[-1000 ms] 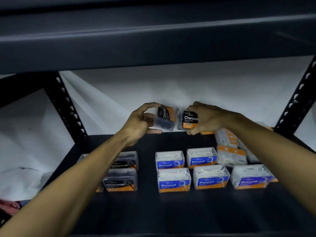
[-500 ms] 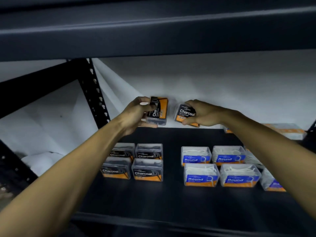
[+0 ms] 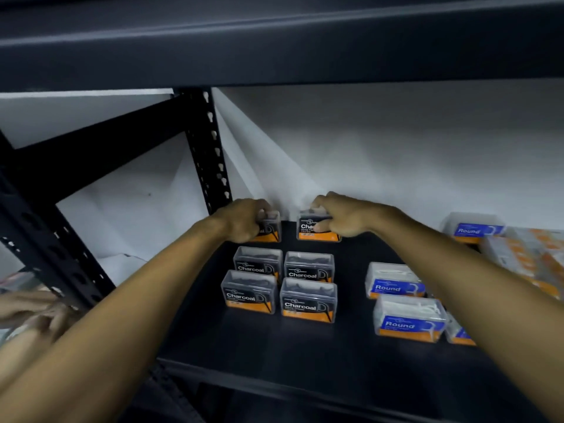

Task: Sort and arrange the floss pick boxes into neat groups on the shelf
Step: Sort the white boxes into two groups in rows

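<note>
**Floss pick boxes at the back row, one in each hand**

Floss pick boxes lie in groups across the dark shelf (image 3: 335, 355), and from my one view, the head camera, I read the scene like this.

At centre frame, my left hand (image 3: 244, 221) curls over a Charcoal box (image 3: 270, 230) standing on the shelf by the white back wall (image 3: 396, 148); the fingers wrap its top and front, so that grip is clenched on the box. Just right of it, apart by a small gap, my right hand (image 3: 341, 216) holds a second Charcoal box (image 3: 314, 230) the same way, thumb on the label and fingers over the lid. Both boxes sit upright, orange band at the bottom.

Below them in the frame, four more Charcoal boxes (image 3: 279, 285) form a tidy two-by-two block, labels facing me.

At right of centre, two blue Round boxes (image 3: 403, 303) stand one behind the other, with a sliver of another box showing just right of the nearer one. At the far right, a further Round box (image 3: 474, 230) sits near the wall, beside a blurred cluster of orange-and-clear boxes (image 3: 528, 257) whose labels I cannot read.

At left, a black perforated upright (image 3: 210, 148) of the rack rises. In the lower left corner I see blurred hands (image 3: 33, 312) outside the rack.
</note>
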Demonstrator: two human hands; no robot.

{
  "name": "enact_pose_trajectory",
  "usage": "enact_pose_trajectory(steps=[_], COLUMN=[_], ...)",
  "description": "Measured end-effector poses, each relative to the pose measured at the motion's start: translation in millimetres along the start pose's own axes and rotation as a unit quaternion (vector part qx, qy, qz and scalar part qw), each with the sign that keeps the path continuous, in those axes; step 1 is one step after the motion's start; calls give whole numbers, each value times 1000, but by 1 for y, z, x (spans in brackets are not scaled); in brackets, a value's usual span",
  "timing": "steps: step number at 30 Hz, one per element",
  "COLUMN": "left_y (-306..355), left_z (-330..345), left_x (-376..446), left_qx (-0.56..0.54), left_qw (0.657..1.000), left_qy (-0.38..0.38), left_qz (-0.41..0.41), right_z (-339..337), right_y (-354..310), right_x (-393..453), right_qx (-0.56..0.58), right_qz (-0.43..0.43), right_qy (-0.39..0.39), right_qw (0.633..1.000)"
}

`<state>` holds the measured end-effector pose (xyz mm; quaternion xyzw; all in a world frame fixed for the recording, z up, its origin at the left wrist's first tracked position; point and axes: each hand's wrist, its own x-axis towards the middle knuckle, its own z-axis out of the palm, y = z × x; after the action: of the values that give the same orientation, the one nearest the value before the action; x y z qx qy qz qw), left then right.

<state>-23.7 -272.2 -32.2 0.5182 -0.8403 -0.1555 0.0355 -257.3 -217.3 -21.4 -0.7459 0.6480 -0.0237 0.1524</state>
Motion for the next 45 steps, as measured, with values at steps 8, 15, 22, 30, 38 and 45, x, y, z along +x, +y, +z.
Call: enact_pose_trajectory(steps=[8, 15, 22, 30, 38, 45], left_y=[-8, -1, -1, -3, 1, 2], left_z=[11, 12, 7, -3, -3, -3], left_x=[14, 19, 20, 17, 13, 14], left_qx=[17, 29, 15, 47, 57, 65], left_qw=[998, 994, 992, 990, 991, 990], left_qy=[-61, -99, -125, -124, -117, -124], left_qz=[23, 27, 29, 35, 31, 23], right_z=[22, 32, 34, 24, 26, 25], right_y=[-20, -19, -15, -10, -5, -4], right_x=[14, 16, 16, 15, 16, 14], right_qx=[-3, 13, 36, 51, 60, 64], right_qz=[5, 19, 20, 23, 17, 15], right_qy=[-5, -36, -54, -72, -62, -68], right_qw=[1000, 999, 998, 996, 996, 996])
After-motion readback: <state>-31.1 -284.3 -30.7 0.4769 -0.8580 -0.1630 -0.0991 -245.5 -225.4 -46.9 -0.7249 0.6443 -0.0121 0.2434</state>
